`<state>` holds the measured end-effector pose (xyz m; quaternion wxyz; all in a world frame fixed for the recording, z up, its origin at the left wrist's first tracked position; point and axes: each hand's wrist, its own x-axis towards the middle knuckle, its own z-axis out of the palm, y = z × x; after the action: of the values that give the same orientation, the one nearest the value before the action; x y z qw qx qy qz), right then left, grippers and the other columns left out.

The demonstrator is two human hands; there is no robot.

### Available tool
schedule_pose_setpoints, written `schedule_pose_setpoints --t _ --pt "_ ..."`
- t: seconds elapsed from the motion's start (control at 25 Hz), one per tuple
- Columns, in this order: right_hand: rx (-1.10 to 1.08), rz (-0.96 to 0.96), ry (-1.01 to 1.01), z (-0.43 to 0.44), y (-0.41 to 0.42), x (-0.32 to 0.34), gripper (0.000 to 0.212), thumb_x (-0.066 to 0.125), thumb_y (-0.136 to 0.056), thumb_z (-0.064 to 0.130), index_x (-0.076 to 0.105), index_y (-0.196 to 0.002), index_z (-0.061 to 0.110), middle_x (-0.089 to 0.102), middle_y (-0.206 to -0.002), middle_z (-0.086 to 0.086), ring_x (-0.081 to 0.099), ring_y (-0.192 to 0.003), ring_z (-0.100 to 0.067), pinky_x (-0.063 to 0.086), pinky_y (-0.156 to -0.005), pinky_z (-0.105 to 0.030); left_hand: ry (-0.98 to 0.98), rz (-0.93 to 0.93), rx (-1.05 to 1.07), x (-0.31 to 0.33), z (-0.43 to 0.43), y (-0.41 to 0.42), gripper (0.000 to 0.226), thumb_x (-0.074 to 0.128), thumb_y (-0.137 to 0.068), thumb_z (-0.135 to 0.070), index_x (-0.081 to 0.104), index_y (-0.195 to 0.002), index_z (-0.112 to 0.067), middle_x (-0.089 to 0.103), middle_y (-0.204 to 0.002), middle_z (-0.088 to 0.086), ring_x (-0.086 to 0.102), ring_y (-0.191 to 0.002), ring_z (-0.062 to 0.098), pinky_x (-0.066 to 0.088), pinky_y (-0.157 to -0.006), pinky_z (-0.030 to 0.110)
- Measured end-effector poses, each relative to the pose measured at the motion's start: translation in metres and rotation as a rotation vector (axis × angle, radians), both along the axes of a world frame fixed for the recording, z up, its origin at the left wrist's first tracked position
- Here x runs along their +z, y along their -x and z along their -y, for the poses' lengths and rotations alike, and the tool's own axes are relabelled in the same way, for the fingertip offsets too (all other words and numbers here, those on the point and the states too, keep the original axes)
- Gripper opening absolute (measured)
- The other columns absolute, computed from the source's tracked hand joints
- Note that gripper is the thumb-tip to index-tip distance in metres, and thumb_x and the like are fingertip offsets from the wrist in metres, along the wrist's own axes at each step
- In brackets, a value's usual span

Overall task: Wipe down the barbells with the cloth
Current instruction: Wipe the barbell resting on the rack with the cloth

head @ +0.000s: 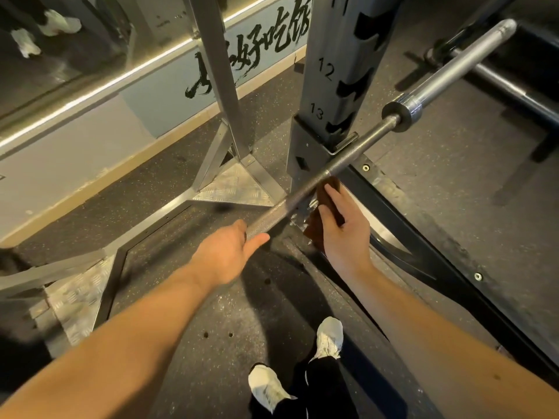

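Steel is nearly all I see from here, grey and dull. Far on the left is a mirror (54, 65) along the wall.

Next comes the left hand (223, 255). Its grip is closed round the rough part of the barbell (290, 200), and the thumb shows just under the bar. I think it holds there to stop the bar from rolling while the other hand rubs.

The barbell runs up and to the right from that hand. It lies in a hook (341, 146) on the rack post (335, 86), low down by the number 13. That way the rack takes the weight and both hands are free to clean.

Just right of the bar is the brown cloth (311, 234). It hangs close under the bar, and I cannot tell if it touches the metal. The right hand (344, 231) has it. Its grip is narrow, with the cloth pinched between thumb and fingers. Held bunched like that, the cloth should wrap round the bar and slide along it.

Far on the right is the thick end (453, 70) of the bar, smooth and with no plates on it. My guess is that most of this bar is left to wipe.
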<state>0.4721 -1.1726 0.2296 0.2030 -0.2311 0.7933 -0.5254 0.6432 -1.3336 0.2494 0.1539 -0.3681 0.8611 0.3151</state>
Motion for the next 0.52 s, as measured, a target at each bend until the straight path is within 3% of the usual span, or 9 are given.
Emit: schedule_pose_setpoints --t 0.04,0.12,0.2,0.24,0.36,0.44,0.52 --pt "-0.027 0.034 0.004 0.001 0.001 0.002 0.045 0.058 -0.104 0.02 0.052 -0.146 0.031 0.049 -0.152 0.015 0.045 -0.138 -0.001 0.034 -0.106 -0.007 -0.234 -0.021 0.053 0.002 0.01 0.0 0.072 0.037 -0.085 -0.08 0.053 -0.094 -0.011 0.061 -0.072 -0.001 0.059 -0.064 0.019 0.052 -0.076 0.038" --pt "-0.04 0.023 -0.01 -0.001 0.0 0.006 0.044 0.057 -0.104 0.02 0.053 -0.147 0.027 0.048 -0.152 0.015 0.044 -0.137 0.002 0.03 -0.101 0.001 -0.675 -0.056 0.149 0.002 0.023 -0.001 0.074 0.049 -0.077 -0.088 0.05 -0.078 -0.014 0.045 -0.058 0.001 0.04 -0.047 0.019 0.044 -0.06 0.034" --pt "0.037 -0.097 -0.03 -0.001 -0.002 0.006 0.045 0.058 -0.104 0.019 0.053 -0.148 0.024 0.049 -0.153 0.013 0.043 -0.137 0.005 0.031 -0.108 -0.004 -0.898 -0.043 0.207 -0.001 0.031 -0.001 0.074 0.061 -0.066 -0.09 0.048 -0.074 -0.017 0.031 -0.06 0.003 0.028 -0.048 0.019 0.028 -0.05 0.032" --pt "0.097 -0.165 -0.049 0.001 0.0 0.002 0.045 0.058 -0.103 0.02 0.052 -0.148 0.024 0.048 -0.154 0.011 0.042 -0.138 0.005 0.031 -0.111 -0.008 -0.915 -0.036 0.198 -0.003 0.031 0.0 0.073 0.062 -0.065 -0.089 0.049 -0.073 -0.017 0.031 -0.061 0.004 0.027 -0.048 0.019 0.027 -0.049 0.031" --pt "0.218 -0.26 -0.162 0.012 0.003 -0.004 0.048 0.057 -0.102 0.024 0.049 -0.15 0.029 0.04 -0.158 0.013 0.042 -0.139 -0.002 0.031 -0.115 -0.018 -0.779 -0.064 0.128 -0.004 0.025 -0.002 0.071 0.051 -0.077 -0.084 0.057 -0.079 -0.013 0.045 -0.06 0.008 0.04 -0.045 0.021 0.043 -0.052 0.031" --pt "0.201 -0.268 -0.188 0.022 -0.006 -0.003 0.049 0.057 -0.103 0.022 0.049 -0.15 0.03 0.034 -0.157 0.02 0.039 -0.14 0.0 0.032 -0.119 -0.026 -0.68 -0.103 0.167 0.0 0.019 -0.003 0.064 0.052 -0.089 -0.075 0.059 -0.087 -0.012 0.055 -0.063 0.009 0.05 -0.048 0.019 0.054 -0.062 0.042" --pt "0.181 -0.246 -0.17 0.027 -0.018 -0.004 0.048 0.056 -0.103 0.017 0.05 -0.15 0.027 0.032 -0.156 0.021 0.031 -0.138 0.007 0.026 -0.118 -0.013 -0.448 -0.152 0.218 0.004 0.008 -0.005 0.04 0.061 -0.094 -0.06 0.056 -0.093 -0.02 0.061 -0.073 0.0 0.056 -0.059 0.014 0.056 -0.076 0.047"
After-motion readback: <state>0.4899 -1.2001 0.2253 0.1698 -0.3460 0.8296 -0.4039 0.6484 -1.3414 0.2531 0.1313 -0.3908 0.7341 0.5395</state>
